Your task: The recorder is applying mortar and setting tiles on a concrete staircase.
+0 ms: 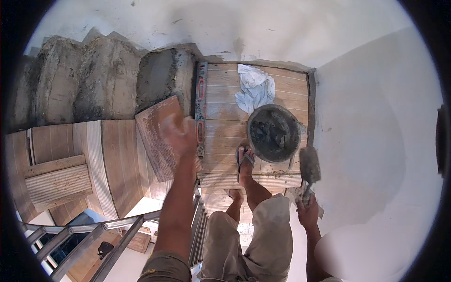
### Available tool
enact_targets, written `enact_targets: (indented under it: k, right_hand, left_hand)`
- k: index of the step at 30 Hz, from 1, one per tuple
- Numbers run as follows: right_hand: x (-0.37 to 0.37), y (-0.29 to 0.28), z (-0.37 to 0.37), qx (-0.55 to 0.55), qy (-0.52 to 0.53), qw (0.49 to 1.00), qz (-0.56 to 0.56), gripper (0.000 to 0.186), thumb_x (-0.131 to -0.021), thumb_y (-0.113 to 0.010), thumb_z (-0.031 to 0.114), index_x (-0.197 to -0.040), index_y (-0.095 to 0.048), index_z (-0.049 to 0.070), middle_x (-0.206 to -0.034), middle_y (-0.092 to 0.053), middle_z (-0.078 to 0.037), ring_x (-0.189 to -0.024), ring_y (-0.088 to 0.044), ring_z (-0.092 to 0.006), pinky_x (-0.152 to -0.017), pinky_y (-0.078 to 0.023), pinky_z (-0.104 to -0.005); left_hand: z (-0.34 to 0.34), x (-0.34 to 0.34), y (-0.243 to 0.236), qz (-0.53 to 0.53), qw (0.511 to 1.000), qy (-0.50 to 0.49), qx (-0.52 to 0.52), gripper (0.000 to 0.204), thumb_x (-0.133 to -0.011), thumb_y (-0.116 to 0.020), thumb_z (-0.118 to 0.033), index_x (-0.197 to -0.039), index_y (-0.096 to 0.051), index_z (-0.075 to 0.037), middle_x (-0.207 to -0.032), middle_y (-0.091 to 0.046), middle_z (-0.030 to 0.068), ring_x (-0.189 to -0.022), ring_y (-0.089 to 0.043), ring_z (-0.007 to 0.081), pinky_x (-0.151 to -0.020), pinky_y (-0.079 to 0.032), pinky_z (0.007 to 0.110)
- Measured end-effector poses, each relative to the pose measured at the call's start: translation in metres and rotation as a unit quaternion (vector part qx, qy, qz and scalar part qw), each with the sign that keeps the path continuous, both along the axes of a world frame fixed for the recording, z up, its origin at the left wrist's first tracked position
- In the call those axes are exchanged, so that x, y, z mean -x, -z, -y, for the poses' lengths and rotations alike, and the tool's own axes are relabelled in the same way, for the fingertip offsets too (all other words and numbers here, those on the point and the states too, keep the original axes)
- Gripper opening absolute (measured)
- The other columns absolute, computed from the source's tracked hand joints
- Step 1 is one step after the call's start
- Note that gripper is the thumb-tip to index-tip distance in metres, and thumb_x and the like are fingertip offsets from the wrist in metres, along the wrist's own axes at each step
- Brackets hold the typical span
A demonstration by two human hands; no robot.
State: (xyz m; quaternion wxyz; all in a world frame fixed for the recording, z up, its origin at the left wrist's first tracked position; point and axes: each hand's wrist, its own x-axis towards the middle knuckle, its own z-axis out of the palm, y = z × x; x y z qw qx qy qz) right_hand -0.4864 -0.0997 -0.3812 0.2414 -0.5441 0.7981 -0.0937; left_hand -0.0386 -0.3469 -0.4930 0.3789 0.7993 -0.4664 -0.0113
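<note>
My left hand (179, 131), smeared by motion, is over a reddish-brown tile (152, 155) with a patterned, mortar-marked face, lying at an angle at the left edge of the landing; I cannot tell whether it touches it. My right hand (307, 211) grips the handle of a mortar-coated trowel (310, 164) beside the right wall. A round black bucket (274, 131) holding grey mortar stands on the wood-look tiled landing (223, 141), near my sandalled foot.
A crumpled white cloth (253, 89) lies behind the bucket. A long metal level (202, 108) lines the landing's left edge. Rough cement steps (103, 80) run leftward, with wood-look boards or tiles (117, 174) in front. A metal railing (89, 239) borders a drop at lower left.
</note>
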Motion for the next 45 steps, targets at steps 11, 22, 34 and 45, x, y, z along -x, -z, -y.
enact_targets:
  k: [11, 22, 34, 45]
  right_hand:
    - [0.013, 0.009, 0.074, -0.229, -0.023, 0.973, 0.005, 0.038, -0.086, -0.070, 0.030, -0.101, -0.054, -0.001, -0.090, -0.064, -0.025, -0.087, -0.063, -0.0425, -0.075, -0.049, -0.0478]
    - [0.003, 0.003, 0.143, -0.291, -0.176, 0.936, -0.089, 0.040, -0.087, -0.063, 0.032, -0.108, -0.049, 0.001, -0.091, -0.066, -0.027, -0.087, -0.064, -0.0476, -0.076, -0.051, -0.0546]
    - [-0.013, 0.126, 0.267, -0.383, -0.288, 0.866, -0.144, 0.032, -0.084, -0.057, 0.012, -0.113, -0.060, -0.003, -0.097, -0.070, -0.025, -0.090, -0.070, -0.0398, -0.076, -0.058, -0.0467]
    - [-0.034, 0.095, 0.229, -0.361, -0.220, 0.881, -0.212, 0.027, -0.090, -0.054, 0.012, -0.114, -0.054, -0.001, -0.096, -0.070, -0.023, -0.094, -0.070, -0.0404, -0.077, -0.057, -0.0509]
  left_hand:
    - [-0.025, 0.193, 0.040, -0.267, 0.900, 0.191, -0.286, 0.089, -0.081, -0.072, -0.048, -0.145, -0.035, 0.003, -0.143, -0.043, 0.0280, -0.133, -0.043, 0.0438, -0.110, -0.037, 0.045]
    - [0.049, 0.179, 0.102, -0.369, 0.889, 0.185, -0.198, 0.060, -0.081, -0.074, -0.047, -0.117, -0.064, 0.000, -0.113, -0.064, 0.0214, -0.108, -0.060, 0.0377, -0.095, -0.047, 0.044]
    - [0.048, 0.221, 0.110, -0.304, 0.935, 0.167, -0.072, 0.033, -0.094, -0.063, -0.034, -0.090, -0.064, -0.002, -0.089, -0.064, 0.0170, -0.087, -0.062, 0.0392, -0.078, -0.048, 0.046]
    - [0.044, 0.197, 0.129, -0.361, 0.918, 0.144, -0.077, 0.034, -0.096, -0.059, -0.033, -0.090, -0.061, 0.000, -0.089, -0.064, 0.0190, -0.084, -0.062, 0.0390, -0.076, -0.047, 0.045]
